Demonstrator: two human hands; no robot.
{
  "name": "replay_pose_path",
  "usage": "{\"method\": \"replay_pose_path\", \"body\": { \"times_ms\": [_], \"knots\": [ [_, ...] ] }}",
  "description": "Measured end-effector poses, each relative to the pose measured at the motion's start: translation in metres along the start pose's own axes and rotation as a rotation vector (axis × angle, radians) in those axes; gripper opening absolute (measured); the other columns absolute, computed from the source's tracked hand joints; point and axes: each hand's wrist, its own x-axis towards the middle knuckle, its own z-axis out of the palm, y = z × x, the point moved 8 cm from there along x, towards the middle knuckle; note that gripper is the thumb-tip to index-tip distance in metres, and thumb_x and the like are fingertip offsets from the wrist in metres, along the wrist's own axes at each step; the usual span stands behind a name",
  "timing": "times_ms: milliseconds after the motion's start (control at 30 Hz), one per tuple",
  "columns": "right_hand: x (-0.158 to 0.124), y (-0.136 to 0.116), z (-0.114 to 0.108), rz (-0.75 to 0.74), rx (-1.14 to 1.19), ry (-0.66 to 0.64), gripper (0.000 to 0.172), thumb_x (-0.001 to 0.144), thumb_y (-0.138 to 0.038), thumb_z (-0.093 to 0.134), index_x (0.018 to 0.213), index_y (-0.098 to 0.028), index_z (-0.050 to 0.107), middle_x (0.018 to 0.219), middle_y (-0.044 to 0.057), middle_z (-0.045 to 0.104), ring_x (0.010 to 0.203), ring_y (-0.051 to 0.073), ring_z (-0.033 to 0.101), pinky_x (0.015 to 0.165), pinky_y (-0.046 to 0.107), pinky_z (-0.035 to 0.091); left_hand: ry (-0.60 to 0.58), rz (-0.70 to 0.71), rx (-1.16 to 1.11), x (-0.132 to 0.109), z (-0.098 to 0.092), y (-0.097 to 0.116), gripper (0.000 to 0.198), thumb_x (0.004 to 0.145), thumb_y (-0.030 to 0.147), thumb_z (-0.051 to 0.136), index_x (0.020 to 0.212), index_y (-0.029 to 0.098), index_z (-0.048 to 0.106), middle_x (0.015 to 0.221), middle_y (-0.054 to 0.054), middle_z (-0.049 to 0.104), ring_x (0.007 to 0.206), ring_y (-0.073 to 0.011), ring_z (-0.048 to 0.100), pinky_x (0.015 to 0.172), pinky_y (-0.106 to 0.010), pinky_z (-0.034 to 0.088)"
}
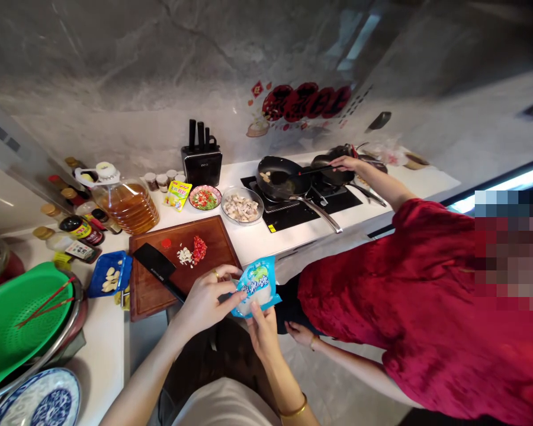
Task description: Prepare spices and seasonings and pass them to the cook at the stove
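Blue packet [258, 283]: held up in both hands, in front of the body and near the chopping board [146, 299]; its lettering is partly covered by a thumb
Left hand [211, 293]: fingers closed on the packet's left edge; the exact grip is hard to make out
Right hand [263, 331]: thumb pressed on the packet's lower front — the other fingers hidden behind it
Cleaver [154, 262]: flat on the board; handle end lost behind the left hand
Co-worker's hand [345, 164]: on a dark utensil reaching over the frying pan [278, 160]
Tabletop [104, 331]: green colander [9, 284] and patterned plate [66, 378] — both cut off
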Motion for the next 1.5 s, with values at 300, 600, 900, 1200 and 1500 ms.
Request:
{"method": "replay_pose_path", "body": {
  "times_ms": [300,600,900,1200,1500],
  "knots": [
    [-0.003,-0.001,-0.003,0.005,0.002,-0.006,0.046,0.065,-0.035,0.088,0.104,-0.023,0.067,0.106,0.007,0.075,0.096,0.024,0.072,0.09,0.042,0.058,0.002,0.004,0.046,-0.003,0.0,-0.001,0.025,0.093,0.035,0.056,0.079,0.023,0.072,0.119,-0.006,0.065,0.103,-0.0201,0.066,0.09,-0.031,0.051],
    [-0.003,-0.005,0.011,0.105,0.022,-0.187,0.056,0.065,-0.054,0.083,0.11,-0.025,0.067,0.109,0.007,0.073,0.095,0.023,0.07,0.085,0.038,0.057,0.024,0.186,-0.052,0.0,-0.007,0.038,0.018,0.092,0.029,0.058,0.101,0.024,0.073,0.129,-0.009,0.063,0.115,-0.0236,0.059,0.099,-0.038,0.048],
    [-0.006,-0.02,0.018,0.03,0.017,-0.169,0.062,0.057,-0.057,0.086,0.107,-0.025,0.069,0.106,0.006,0.074,0.096,0.024,0.07,0.091,0.04,0.056,0.024,-0.102,-0.152,0.004,-0.016,0.041,0.019,0.089,0.024,0.056,0.106,0.021,0.063,0.097,-0.004,0.072,0.081,-0.0166,0.066,0.077,-0.026,0.052],
    [0.002,-0.069,0.007,-0.307,-0.358,0.07,0.058,0.064,-0.043,0.085,0.112,-0.021,0.063,0.111,0.008,0.071,0.1,0.025,0.067,0.092,0.041,0.054,0.303,-0.679,-1.278,0.014,0.035,-0.075,0.014,0.081,0.019,0.056,0.079,0.015,0.069,0.07,-0.002,0.069,0.066,-0.014,0.064,0.068,-0.024,0.052],
    [0.011,-0.086,0.028,-0.396,-0.818,-0.126,0.036,0.076,-0.037,0.077,0.104,-0.021,0.06,0.097,0.003,0.071,0.083,0.02,0.066,0.08,0.034,0.054,0.536,-0.941,-1.722,0.014,0.107,-0.112,0.024,0.091,0.023,0.054,0.07,0.015,0.063,0.062,-0.002,0.068,0.053,-0.0148,0.063,0.072,-0.031,0.056]
  ]
}}
